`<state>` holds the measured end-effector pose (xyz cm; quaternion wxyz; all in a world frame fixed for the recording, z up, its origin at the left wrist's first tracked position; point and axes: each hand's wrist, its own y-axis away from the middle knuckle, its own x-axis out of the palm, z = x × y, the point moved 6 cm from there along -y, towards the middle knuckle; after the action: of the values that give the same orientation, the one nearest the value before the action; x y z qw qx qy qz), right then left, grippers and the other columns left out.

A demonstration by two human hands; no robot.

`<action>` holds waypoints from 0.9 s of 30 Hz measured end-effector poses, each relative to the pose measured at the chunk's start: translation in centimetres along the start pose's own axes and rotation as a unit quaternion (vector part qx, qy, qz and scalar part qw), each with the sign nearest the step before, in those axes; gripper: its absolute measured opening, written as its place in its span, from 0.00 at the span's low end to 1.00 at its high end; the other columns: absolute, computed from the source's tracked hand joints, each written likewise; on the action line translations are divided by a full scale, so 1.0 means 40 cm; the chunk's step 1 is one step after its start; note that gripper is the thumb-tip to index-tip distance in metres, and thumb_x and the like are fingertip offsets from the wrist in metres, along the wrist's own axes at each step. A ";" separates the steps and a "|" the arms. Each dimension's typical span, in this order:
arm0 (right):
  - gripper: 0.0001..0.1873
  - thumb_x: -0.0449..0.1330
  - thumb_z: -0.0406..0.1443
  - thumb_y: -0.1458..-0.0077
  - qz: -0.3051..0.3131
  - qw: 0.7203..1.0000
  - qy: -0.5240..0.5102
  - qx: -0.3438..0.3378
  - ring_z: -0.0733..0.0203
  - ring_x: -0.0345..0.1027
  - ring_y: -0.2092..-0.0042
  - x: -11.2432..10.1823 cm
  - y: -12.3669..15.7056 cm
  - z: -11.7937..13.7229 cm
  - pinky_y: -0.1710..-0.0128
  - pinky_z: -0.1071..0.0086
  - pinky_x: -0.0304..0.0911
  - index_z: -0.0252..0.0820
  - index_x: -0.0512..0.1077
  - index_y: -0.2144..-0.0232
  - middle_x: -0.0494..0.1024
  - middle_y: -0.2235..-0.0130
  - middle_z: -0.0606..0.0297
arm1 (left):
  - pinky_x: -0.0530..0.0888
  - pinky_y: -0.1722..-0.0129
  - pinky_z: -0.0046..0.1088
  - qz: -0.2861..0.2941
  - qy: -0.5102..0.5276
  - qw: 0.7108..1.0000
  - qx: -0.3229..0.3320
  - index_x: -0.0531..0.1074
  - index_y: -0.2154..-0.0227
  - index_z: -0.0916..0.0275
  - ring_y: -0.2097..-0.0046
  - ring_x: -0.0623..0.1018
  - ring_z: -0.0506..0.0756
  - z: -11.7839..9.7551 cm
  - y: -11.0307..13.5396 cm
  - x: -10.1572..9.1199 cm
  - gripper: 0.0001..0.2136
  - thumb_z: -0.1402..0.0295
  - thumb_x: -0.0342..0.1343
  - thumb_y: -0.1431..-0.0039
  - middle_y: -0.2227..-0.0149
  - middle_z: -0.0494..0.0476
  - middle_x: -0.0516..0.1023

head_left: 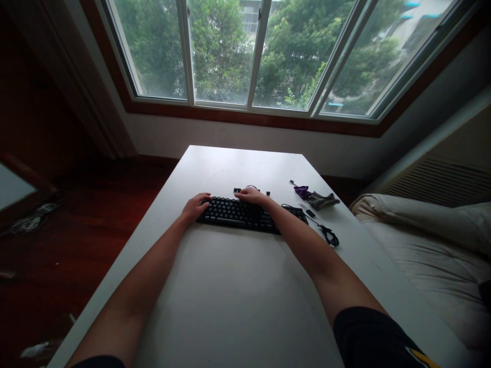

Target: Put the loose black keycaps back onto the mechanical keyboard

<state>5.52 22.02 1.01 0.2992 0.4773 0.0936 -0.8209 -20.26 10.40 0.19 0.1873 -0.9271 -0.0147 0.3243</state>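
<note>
A black keyboard (245, 214) lies across the middle of a white table (230, 286). My left hand (195, 206) rests on the keyboard's left end, fingers curled over its edge. My right hand (251, 196) lies at the keyboard's far edge near the middle, fingers bent down onto the keys. A few loose black keycaps (237, 190) sit on the table just beyond that hand. Whether either hand pinches anything is too small to make out.
A black cable (326, 232) runs off the keyboard's right end. A purple tool and a grey cloth (316, 198) lie to the right. A bed with light bedding (429, 245) adjoins the table's right side. Windows span the far wall.
</note>
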 end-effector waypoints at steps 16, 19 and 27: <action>0.14 0.61 0.39 0.39 -0.170 0.935 0.306 -0.059 0.42 0.60 0.44 -0.019 -0.051 0.095 0.46 0.53 0.56 0.40 0.77 0.54 0.74 0.49 0.47 | 0.67 0.35 0.41 -0.001 0.000 1.000 -0.001 0.79 0.56 0.55 0.40 0.74 0.58 -0.010 -0.002 -0.002 0.12 0.67 0.55 0.40 0.42 0.53 0.75; 0.12 0.61 0.38 0.39 -0.158 0.932 0.313 -0.088 0.43 0.60 0.43 -0.013 -0.045 0.107 0.45 0.54 0.54 0.40 0.78 0.55 0.75 0.48 0.48 | 0.67 0.35 0.40 -0.003 0.002 1.000 0.005 0.79 0.55 0.56 0.40 0.74 0.57 -0.009 -0.003 0.000 0.12 0.67 0.54 0.40 0.42 0.54 0.76; 0.10 0.61 0.39 0.37 -0.144 0.971 0.168 -0.096 0.54 0.71 0.54 -0.074 0.011 0.082 0.53 0.65 0.61 0.43 0.78 0.57 0.81 0.56 0.58 | 0.67 0.35 0.41 -0.003 -0.001 1.000 0.006 0.79 0.56 0.56 0.40 0.74 0.58 -0.006 -0.002 0.002 0.12 0.67 0.55 0.41 0.42 0.54 0.76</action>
<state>4.45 21.39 5.28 0.2026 0.5589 0.2887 -0.7505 -20.05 10.41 0.37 0.1940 -0.9256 -0.0159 0.3246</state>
